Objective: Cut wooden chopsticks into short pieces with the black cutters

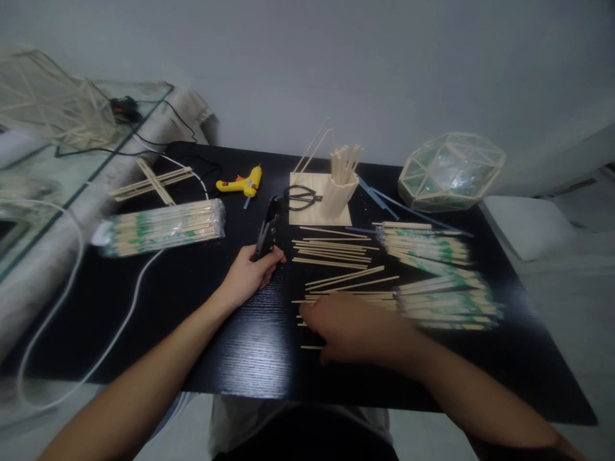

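My left hand (254, 275) is closed around a black plier-like hand tool (267, 229), held upright over the dark table. My right hand (355, 323) reaches palm down over the lower group of loose thin wooden sticks (353, 295). Its fingers curl downward and are mostly hidden beneath the hand, so whether they grip a stick cannot be told. Another row of loose sticks (331, 251) lies just beyond it. Black-handled scissors (302, 198) rest on a pale wooden base (298, 216), next to a stick-walled holder (337, 197) full of upright sticks.
A yellow glue gun (243, 183) lies at the back left. Bagged sticks (163, 227) lie left; more packs (446, 298) lie right. A faceted stick-frame shape (449, 171) stands back right. A white cable (137, 291) loops across the left side of the black table (250, 365).
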Available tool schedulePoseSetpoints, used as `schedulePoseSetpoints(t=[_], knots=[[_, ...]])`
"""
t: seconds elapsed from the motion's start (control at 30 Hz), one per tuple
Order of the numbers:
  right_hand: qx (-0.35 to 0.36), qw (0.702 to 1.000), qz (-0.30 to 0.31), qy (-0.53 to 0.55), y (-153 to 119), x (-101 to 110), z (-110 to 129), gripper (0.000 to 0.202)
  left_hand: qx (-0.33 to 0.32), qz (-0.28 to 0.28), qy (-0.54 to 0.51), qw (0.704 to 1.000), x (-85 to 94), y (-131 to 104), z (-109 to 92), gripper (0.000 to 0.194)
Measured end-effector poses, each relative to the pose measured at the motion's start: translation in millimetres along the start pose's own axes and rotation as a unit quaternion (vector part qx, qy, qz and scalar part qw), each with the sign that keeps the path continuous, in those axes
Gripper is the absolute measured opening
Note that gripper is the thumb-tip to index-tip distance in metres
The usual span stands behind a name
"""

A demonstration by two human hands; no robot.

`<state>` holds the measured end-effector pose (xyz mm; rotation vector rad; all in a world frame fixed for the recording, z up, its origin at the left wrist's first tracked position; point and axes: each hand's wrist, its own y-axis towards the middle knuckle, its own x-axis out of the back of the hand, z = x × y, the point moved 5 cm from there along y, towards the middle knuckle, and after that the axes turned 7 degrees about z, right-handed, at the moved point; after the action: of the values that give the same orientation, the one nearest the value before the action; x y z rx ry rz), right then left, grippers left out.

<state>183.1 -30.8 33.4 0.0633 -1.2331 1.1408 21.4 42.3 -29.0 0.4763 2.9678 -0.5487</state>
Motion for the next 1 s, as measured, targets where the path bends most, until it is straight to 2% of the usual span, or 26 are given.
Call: schedulePoseSetpoints(t=[0.17,0.33,0.7,0.83,1.0], knots=[[0.019,0.999,0.011,-0.049,10,-11,11,0.012,-0.004,0.002,0.002,1.000,0.1,0,0,0.038],[0.006,0.999,0.017,-0.051,11,-7,8,0.023,-0.005,0.007,0.001,1.000,-0.9,-1,0,0.038],[0.013,0.998,-0.008,-0.063,14,-7,5,0.027,-0.010,-0.001,0.013,1.000,0.4,0,-1,0.037],[0.025,0.998,-0.018,-0.057,16,-4,9,0.026,-0.007,0.001,0.009,1.000,0.3,0,-1,0.037],[0.003,0.999,-0.018,-0.050,14,1,5,0.019,-0.006,0.002,0.003,1.000,0.3,0,0,0.035]])
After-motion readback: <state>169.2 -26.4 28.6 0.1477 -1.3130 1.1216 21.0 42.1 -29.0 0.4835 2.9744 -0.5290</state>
